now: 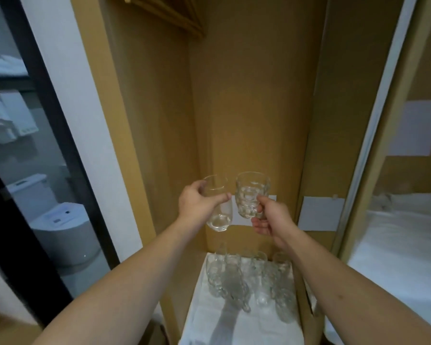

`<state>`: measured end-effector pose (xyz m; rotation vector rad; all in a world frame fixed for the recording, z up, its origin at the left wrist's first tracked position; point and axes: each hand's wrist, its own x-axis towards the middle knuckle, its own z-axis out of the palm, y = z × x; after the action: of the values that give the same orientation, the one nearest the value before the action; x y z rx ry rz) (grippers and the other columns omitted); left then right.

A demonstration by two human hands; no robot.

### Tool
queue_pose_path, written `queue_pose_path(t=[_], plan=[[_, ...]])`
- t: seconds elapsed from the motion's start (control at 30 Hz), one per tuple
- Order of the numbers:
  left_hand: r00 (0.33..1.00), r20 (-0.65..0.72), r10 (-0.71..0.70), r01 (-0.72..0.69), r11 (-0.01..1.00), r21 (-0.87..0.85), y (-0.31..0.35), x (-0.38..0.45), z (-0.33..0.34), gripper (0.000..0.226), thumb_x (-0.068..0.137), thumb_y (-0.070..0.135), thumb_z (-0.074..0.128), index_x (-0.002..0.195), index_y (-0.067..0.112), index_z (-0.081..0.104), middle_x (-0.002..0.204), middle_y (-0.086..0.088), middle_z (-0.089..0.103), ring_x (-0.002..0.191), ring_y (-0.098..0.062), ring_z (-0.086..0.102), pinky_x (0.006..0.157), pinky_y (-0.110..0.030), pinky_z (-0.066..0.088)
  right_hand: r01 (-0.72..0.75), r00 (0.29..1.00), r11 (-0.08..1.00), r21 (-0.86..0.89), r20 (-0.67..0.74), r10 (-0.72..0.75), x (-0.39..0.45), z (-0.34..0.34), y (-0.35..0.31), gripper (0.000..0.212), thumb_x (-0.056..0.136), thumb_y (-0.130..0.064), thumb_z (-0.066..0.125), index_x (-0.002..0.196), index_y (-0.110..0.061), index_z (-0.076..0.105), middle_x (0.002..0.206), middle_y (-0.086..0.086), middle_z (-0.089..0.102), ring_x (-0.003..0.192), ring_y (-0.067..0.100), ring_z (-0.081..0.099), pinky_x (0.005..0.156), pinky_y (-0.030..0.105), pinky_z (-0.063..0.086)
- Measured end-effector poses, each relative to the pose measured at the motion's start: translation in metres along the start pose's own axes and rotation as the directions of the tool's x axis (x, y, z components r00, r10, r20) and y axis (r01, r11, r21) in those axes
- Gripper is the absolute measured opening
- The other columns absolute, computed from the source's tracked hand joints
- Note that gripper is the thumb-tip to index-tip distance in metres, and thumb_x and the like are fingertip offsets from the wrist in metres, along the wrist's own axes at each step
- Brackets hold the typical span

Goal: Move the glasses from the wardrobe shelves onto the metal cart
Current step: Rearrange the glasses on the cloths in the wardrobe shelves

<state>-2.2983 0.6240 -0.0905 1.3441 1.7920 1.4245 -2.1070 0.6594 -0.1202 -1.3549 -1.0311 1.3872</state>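
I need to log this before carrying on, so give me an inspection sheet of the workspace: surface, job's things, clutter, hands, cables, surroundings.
Surface: white cloth on the wardrobe shelf.
Job's things: smooth glass and dimpled glass held up; cluster of glasses on the cloth; cart not in view.
Clutter: nothing seen.
Hands: left hand grips the smooth glass; right hand holds the dimpled glass.
Cables: nothing seen.
Surroundings: wooden hangers above; toilet behind glass at left; bed at right.

dim warm light | soft blur overall | wide-angle bend at edges
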Motion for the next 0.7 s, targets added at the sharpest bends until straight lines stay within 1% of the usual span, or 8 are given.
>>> queue_pose_path(t=[0.07, 0.13, 0.2, 0.3, 0.37, 0.47, 0.6, 0.7], plan=[[0.998, 0.023, 0.051, -0.05, 0.998, -0.041, 0.003, -0.018, -0.009, 0.084, 0.057, 0.052, 0.095, 0.128, 0.021, 0.064, 0.126, 0.002, 0.062, 0.116, -0.018, 0.059, 0.102, -0.042, 0.052, 0.01, 1.0, 1.0, 0.008, -0.019, -0.01, -0.025, -0.005, 0.002, 0.033, 0.098, -0.042, 0.056, 0.081, -0.014, 0.053, 0.074, 0.016, 0.06, 0.052, 0.022, 0.054, 0.062, 0.036, 0.053], [0.997, 0.051, 0.064, -0.058, 0.992, -0.117, 0.004, -0.036, -0.016, 0.08, 0.059, 0.049, 0.095, 0.127, 0.022, 0.064, 0.127, 0.004, 0.062, 0.118, -0.016, 0.058, 0.104, -0.042, 0.051, 0.023, 0.999, 0.999, 0.025, -0.024, -0.023, -0.049, -0.011, 0.006, 0.032, 0.097, -0.041, 0.057, 0.08, -0.015, 0.051, 0.072, 0.017, 0.057, 0.045, 0.019, 0.048, 0.056, 0.032, 0.048], [0.992, 0.102, 0.069, -0.045, 0.974, -0.221, 0.006, -0.058, -0.023, 0.077, 0.061, 0.046, 0.095, 0.127, 0.023, 0.064, 0.128, 0.006, 0.062, 0.12, -0.014, 0.057, 0.104, -0.038, 0.051, 0.03, 0.998, 0.999, 0.025, -0.054, -0.028, -0.076, -0.016, 0.012, 0.032, 0.097, -0.042, 0.057, 0.079, -0.015, 0.052, 0.074, 0.017, 0.058, 0.047, 0.02, 0.049, 0.057, 0.032, 0.049], [0.982, 0.17, 0.086, -0.016, 0.927, -0.375, 0.007, -0.084, -0.025, 0.061, 0.065, 0.042, 0.092, 0.119, 0.028, 0.066, 0.121, 0.009, 0.066, 0.116, -0.01, 0.061, 0.094, -0.028, 0.051, 0.016, 0.996, 0.999, 0.044, -0.093, -0.012, -0.11, -0.023, 0.019, 0.033, 0.099, -0.041, 0.056, 0.081, -0.015, 0.051, 0.072, 0.016, 0.056, 0.049, 0.02, 0.049, 0.056, 0.03, 0.049], [0.967, 0.227, 0.114, -0.002, 0.897, -0.441, 0.011, -0.101, -0.025, 0.056, 0.068, 0.042, 0.089, 0.117, 0.029, 0.066, 0.116, 0.01, 0.07, 0.112, -0.007, 0.063, 0.09, -0.026, 0.049, 0.018, 0.993, 0.998, 0.064, -0.118, -0.01, -0.13, -0.03, 0.024, 0.033, 0.1, -0.041, 0.056, 0.082, -0.014, 0.05, 0.063, 0.011, 0.052, 0.045, 0.018, 0.045, 0.051, 0.028, 0.046], [0.947, 0.289, 0.139, 0.023, 0.87, -0.492, 0.019, -0.121, -0.017, 0.057, 0.068, 0.048, 0.085, 0.118, 0.032, 0.063, 0.115, 0.011, 0.072, 0.111, -0.012, 0.065, 0.093, -0.035, 0.049, 0.03, 0.989, 0.994, 0.108, -0.148, -0.013, -0.156, -0.045, 0.031, 0.035, 0.099, -0.04, 0.059, 0.079, -0.014, 0.048, 0.059, 0.008, 0.043, 0.041, 0.017, 0.038, 0.044, 0.025, 0.039], [0.925, 0.358, 0.126, 0.077, 0.861, -0.502, 0.029, -0.138, 0.003, 0.048, 0.08, 0.046, 0.081, 0.12, 0.032, 0.059, 0.117, 0.006, 0.068, 0.11, -0.024, 0.065, 0.081, -0.038, 0.052, 0.03, 0.981, 0.995, 0.097, -0.194, -0.011, -0.181, -0.071, 0.033, 0.036, 0.098, -0.041, 0.06, 0.075, -0.015, 0.051, 0.068, 0.014, 0.054, 0.039, 0.016, 0.045, 0.05, 0.028, 0.047], [0.906, 0.404, 0.126, 0.095, 0.869, -0.485, 0.04, -0.152, 0.026, 0.049, 0.08, 0.047, 0.081, 0.121, 0.031, 0.059, 0.118, 0.003, 0.067, 0.108, -0.024, 0.065, 0.086, -0.045, 0.057, 0.044, 0.975, 0.994, 0.099, -0.223, -0.021, -0.191, -0.098, 0.033, 0.035, 0.097, -0.041, 0.061, 0.077, -0.014, 0.051, 0.071, 0.016, 0.057, 0.039, 0.016, 0.046, 0.051, 0.029, 0.048]])
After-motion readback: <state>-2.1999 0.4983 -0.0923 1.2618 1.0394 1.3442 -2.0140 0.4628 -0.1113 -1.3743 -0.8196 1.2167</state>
